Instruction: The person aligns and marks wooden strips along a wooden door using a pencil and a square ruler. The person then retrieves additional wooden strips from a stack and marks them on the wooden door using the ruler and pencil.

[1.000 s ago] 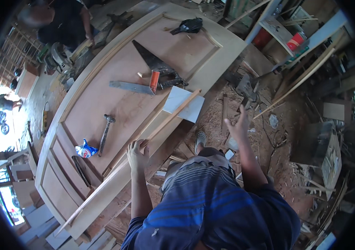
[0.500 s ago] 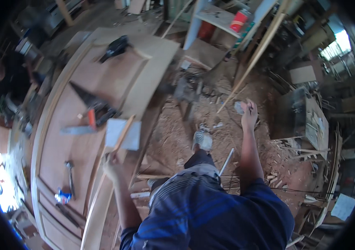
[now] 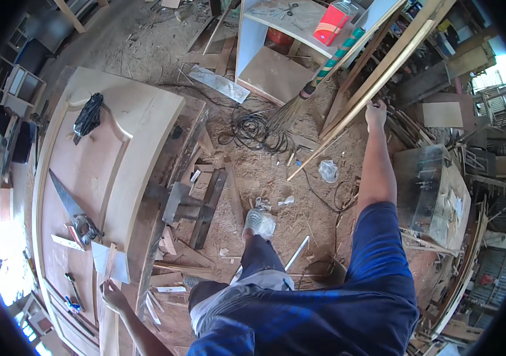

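Note:
My left hand (image 3: 112,296) is closed on a thin wooden strip (image 3: 110,262) lying along a board beside the panelled wooden door (image 3: 69,154). A white square piece (image 3: 119,266) lies under that strip, with a handsaw (image 3: 69,202), a try square (image 3: 67,242), a hammer (image 3: 73,288) and a dark tool (image 3: 88,117) nearby on the door. My right hand (image 3: 376,114) is stretched out to the upper right, fingers curled on a long pale wooden strip (image 3: 398,67) that leans among other timber.
A cabinet (image 3: 270,71) holds a red can (image 3: 331,24), with a striped-handled broom (image 3: 339,56) against it. Coiled cables (image 3: 250,127) and offcuts (image 3: 202,225) litter the sawdust floor near my feet. A worn box (image 3: 419,190) stands to the right.
My view has swung toward the right. My right hand has stretched away from my body onto the leaning strip. My left hand stays by the strip on the door.

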`<action>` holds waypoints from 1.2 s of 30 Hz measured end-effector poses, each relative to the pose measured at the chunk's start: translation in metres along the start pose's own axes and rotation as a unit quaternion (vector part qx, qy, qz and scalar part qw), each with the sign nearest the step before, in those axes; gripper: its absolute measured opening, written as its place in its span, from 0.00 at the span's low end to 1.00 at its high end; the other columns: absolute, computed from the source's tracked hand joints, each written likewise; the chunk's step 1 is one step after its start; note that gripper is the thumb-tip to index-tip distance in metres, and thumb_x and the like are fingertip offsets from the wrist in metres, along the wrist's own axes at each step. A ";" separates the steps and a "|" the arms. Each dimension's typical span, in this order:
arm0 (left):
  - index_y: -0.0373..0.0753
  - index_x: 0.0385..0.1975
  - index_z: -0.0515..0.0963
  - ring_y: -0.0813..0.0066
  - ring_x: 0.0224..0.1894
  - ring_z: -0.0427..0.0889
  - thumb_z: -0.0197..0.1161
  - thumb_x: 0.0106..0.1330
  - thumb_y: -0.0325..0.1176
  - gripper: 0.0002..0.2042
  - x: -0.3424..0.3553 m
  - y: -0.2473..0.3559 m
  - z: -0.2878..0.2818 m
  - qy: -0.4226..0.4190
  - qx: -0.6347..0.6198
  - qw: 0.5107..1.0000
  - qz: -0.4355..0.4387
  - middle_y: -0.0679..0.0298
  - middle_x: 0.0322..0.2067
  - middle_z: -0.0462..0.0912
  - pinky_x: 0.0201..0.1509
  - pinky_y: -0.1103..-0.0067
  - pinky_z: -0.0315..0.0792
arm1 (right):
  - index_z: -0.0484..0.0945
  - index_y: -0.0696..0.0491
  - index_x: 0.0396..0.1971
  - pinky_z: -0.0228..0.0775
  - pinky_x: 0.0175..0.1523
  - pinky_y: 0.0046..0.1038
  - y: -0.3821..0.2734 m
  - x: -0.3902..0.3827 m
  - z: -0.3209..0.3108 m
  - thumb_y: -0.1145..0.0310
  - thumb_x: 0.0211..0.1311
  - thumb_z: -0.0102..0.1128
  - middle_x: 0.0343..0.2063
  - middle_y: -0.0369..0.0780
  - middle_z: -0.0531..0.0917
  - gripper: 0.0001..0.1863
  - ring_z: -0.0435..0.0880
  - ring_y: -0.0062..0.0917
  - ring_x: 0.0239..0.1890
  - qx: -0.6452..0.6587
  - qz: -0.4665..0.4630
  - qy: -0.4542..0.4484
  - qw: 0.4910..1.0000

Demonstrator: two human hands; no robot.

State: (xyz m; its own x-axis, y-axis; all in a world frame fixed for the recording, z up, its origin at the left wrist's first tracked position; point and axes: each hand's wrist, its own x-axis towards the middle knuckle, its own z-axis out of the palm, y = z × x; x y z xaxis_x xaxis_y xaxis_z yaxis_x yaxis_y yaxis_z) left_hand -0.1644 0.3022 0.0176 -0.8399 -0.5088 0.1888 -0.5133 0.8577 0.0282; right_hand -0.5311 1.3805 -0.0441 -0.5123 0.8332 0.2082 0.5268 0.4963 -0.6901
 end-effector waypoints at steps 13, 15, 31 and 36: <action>0.29 0.55 0.84 0.42 0.61 0.83 0.69 0.71 0.35 0.18 0.019 0.019 -0.012 -0.121 0.048 0.986 -0.100 0.43 0.57 0.84 0.66 0.57 0.77 | 0.82 0.56 0.40 0.60 0.39 0.22 -0.051 -0.073 -0.022 0.58 0.81 0.63 0.28 0.27 0.71 0.15 0.66 0.14 0.33 0.177 -0.115 -0.191 0.959; 0.30 0.55 0.84 0.42 0.62 0.82 0.69 0.71 0.35 0.18 0.015 0.030 -0.017 -0.127 0.057 0.983 -0.119 0.43 0.58 0.84 0.66 0.57 0.76 | 0.84 0.57 0.46 0.66 0.43 0.22 -0.086 -0.122 -0.038 0.58 0.82 0.62 0.30 0.29 0.77 0.15 0.72 0.14 0.36 0.149 -0.145 -0.233 0.950; 0.39 0.39 0.86 0.50 0.45 0.87 0.74 0.67 0.34 0.08 0.054 -0.015 -0.022 -0.051 -0.260 0.953 0.147 0.56 0.38 0.88 0.50 0.62 0.80 | 0.78 0.56 0.47 0.63 0.27 0.20 -0.291 -0.638 -0.121 0.53 0.84 0.58 0.23 0.32 0.79 0.18 0.74 0.13 0.22 0.210 -0.028 -0.616 0.759; 0.38 0.40 0.84 0.51 0.45 0.86 0.77 0.63 0.35 0.11 0.073 -0.038 -0.012 -0.085 -0.348 0.919 0.167 0.56 0.37 0.85 0.51 0.62 0.79 | 0.80 0.55 0.43 0.63 0.27 0.20 -0.290 -0.753 -0.126 0.55 0.85 0.57 0.21 0.32 0.78 0.17 0.73 0.12 0.21 0.160 -0.033 -0.655 0.738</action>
State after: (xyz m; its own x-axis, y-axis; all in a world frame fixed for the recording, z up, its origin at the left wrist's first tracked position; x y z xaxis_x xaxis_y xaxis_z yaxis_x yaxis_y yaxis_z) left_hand -0.2035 0.2333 0.0422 -0.9758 -0.1615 0.1474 -0.0339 0.7776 0.6278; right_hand -0.2128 0.6395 0.0863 -0.8561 -0.2454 -0.4549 0.3915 0.2669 -0.8806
